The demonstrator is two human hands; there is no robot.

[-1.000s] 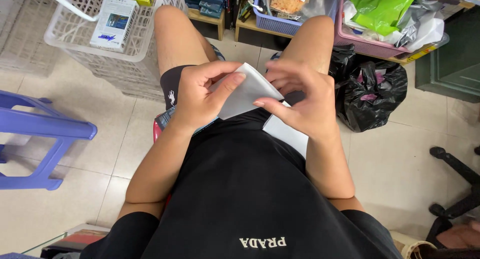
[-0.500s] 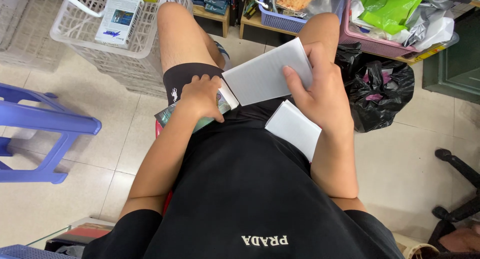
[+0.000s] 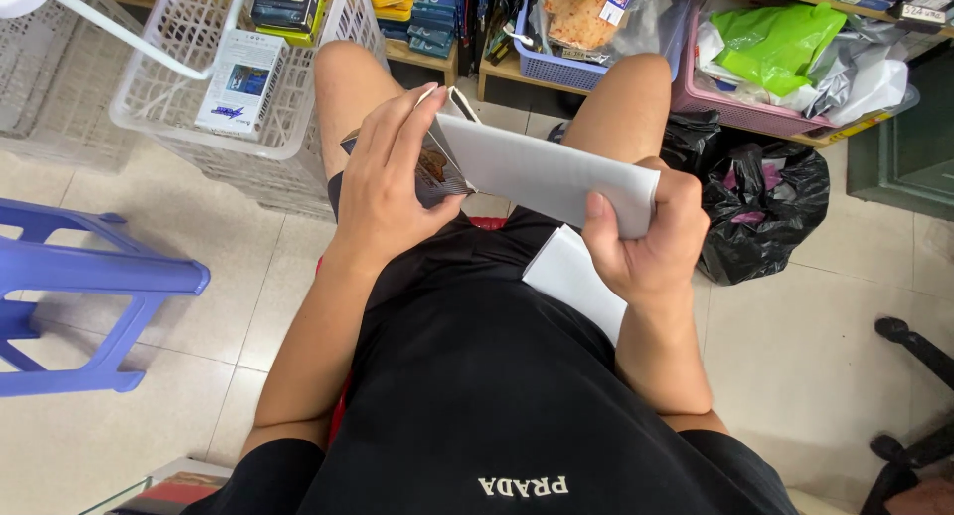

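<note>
Hands meet above the lap of a seated person in the head view, the only view there is. The left hand [image 3: 393, 182] is curled around a small printed packet [image 3: 437, 167], fingers wrapped over its far side and thumb pressed against its near edge, so the packet is firmly gripped. The packet's right end sits at, or just inside, the open left end of a white envelope [image 3: 547, 172]; how far it has gone in cannot be told. The right hand [image 3: 646, 242] is closed on the envelope's right end, thumb on the near face and fingers folded over the far edge, holding it roughly level and tilted slightly down to the right. Both hands hang over the gap between the knees, a little way from the body.

A second white envelope [image 3: 571, 277] lies on the lap, on the black shirt [image 3: 477, 396], just below the right hand and partly hidden by its wrist.

On the tiled floor [image 3: 795, 356] to the left stands a blue plastic stool [image 3: 79, 287]. Farther off on the left is a white plastic basket [image 3: 199, 128] with boxed goods in it. Beyond the knees a low shelf carries a small blue basket [image 3: 556, 63] and, to the right, a pink basket [image 3: 755, 113] holding a green bag [image 3: 775, 38]. A black plastic bag [image 3: 765, 207] rests on the floor right of the right knee.
</note>
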